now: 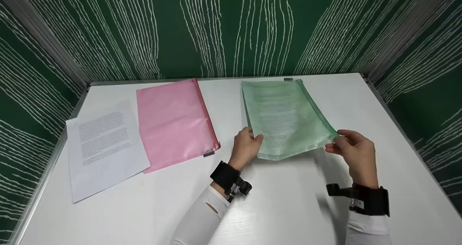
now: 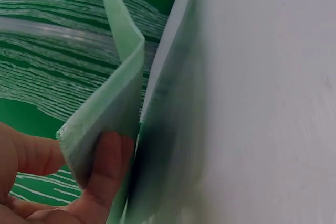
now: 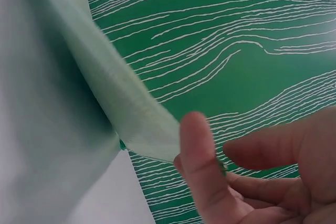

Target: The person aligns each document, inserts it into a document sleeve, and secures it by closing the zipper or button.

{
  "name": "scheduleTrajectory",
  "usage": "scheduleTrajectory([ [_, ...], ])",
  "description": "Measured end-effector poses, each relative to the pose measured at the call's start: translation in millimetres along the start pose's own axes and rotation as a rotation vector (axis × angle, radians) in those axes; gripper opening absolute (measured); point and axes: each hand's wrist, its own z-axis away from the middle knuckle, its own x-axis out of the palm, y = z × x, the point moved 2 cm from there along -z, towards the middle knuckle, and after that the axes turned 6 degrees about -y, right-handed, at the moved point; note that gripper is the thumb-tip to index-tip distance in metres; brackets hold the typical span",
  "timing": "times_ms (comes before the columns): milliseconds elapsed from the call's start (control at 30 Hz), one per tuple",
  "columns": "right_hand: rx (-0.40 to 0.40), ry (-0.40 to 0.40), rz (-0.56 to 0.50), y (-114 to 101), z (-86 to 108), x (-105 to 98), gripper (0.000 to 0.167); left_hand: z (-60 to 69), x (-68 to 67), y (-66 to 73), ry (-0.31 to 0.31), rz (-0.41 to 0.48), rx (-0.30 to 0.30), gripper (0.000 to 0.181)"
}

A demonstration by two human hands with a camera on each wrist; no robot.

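A green translucent zip folder (image 1: 278,118) with a printed sheet visible inside is lifted at its near edge, its far edge by the back of the table. My left hand (image 1: 247,145) grips its near left corner, thumb on one side and fingers behind, as the left wrist view shows with the hand (image 2: 68,182) at the folder (image 2: 113,98). The near right corner, at the zip end, is pinched by my right hand (image 1: 355,154). In the right wrist view the folder (image 3: 121,87) slopes down to that hand (image 3: 262,177), its corner mostly hidden by the fingers.
A pink zip folder (image 1: 173,126) lies left of the green one. Partly over its left edge rests a printed white sheet (image 1: 104,180). The white table (image 1: 144,216) is bordered by green panels (image 1: 180,64) with white wavy lines at the back and sides.
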Motion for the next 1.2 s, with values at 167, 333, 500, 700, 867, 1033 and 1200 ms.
scheduleTrajectory([
  [167,0.047,-0.006,0.015,2,-1.2,-4,0.032,2.3,0.0,-0.3,-0.047,0.005,-0.013,0.037],
  [333,0.068,0.007,0.043,2,-2.3,-8,0.023,8.4,-2.3,-0.3,-0.077,0.003,0.04,0.048],
  [500,0.053,-0.003,0.109,1,-1.5,-7,0.025,20.3,-7.5,5.0,-0.106,-0.12,0.065,0.059],
  [700,0.031,-0.035,0.223,0,-0.4,-3,0.028,35.1,-16.6,9.5,-0.132,-0.305,0.056,0.062],
  [867,-0.024,-0.079,0.227,-2,-0.9,1,0.028,46.0,-29.4,10.9,-0.097,-0.418,0.099,0.058],
  [1033,-0.067,-0.135,0.3,-2,-0.4,7,0.027,53.2,-47.4,8.0,-0.005,-0.503,0.175,0.051],
  [1200,-0.071,-0.184,0.361,1,-0.6,16,0.026,56.7,-69.2,0.2,0.044,-0.529,0.196,0.049],
])
